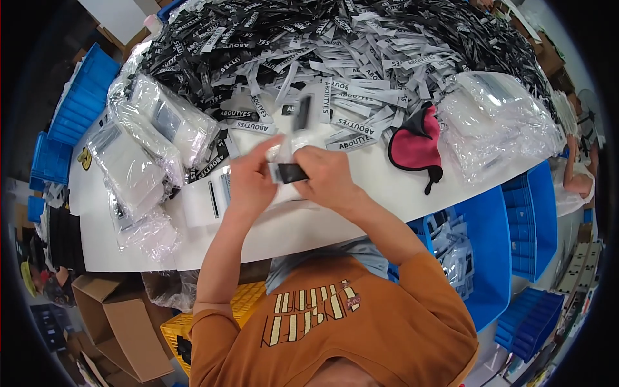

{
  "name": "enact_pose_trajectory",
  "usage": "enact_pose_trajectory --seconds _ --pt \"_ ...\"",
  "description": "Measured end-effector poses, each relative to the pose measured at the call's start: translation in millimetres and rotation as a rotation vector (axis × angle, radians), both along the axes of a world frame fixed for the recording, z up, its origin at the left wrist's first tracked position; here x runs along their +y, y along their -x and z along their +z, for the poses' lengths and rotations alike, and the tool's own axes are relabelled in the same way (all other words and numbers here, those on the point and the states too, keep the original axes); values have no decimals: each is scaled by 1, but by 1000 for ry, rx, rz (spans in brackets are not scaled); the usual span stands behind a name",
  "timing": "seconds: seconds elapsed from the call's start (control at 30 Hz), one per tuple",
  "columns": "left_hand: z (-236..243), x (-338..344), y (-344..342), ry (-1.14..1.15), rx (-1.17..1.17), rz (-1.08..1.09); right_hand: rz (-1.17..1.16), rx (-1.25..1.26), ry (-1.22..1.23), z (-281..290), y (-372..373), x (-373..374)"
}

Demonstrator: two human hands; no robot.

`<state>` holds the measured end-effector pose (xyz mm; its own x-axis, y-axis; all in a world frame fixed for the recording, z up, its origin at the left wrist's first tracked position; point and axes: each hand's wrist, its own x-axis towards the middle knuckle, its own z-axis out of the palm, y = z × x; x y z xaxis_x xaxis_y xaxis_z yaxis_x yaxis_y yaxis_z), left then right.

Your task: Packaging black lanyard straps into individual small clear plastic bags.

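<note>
Close together over the near part of the white table (380, 206), both hands are closed on small things. My left hand (253, 177) pinches the white end of a short black-and-white strip (291, 172). My right hand (327, 177) has its fingers curled against the black end of that strip. Just above the hands, a pale piece with a dark band (302, 113) is smeared by motion; I cannot tell which hand it belongs to. A big pile of black and white printed strips (348, 58) spreads across the table beyond them. White sheets (203, 203) lie beside my left wrist.
Clear plastic packs (129, 168) are heaped at the left, with more plastic packs (496, 116) at the right. A pink-and-black cloth pouch (416, 142) lies right of the strips. Below the table's edge stand a blue bin (483, 258) holding packets and a cardboard box (129, 329).
</note>
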<state>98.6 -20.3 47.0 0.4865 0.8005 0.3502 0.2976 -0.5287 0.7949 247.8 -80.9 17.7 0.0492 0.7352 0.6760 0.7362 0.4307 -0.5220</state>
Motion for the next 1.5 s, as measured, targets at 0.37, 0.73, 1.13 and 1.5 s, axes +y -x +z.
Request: enact_pose_trajectory --seconds 0.37,0.73,1.13,1.5 --pt "-22 2 -7 -348 -25 128 -65 191 406 -29 18 -9" --pt "-33 -15 -3 -334 226 66 155 616 436 -29 23 -9" --pt "25 -34 -2 277 592 -328 174 719 416 -37 7 -8" --pt "39 22 22 -483 107 186 321 796 178 -31 -13 -7"
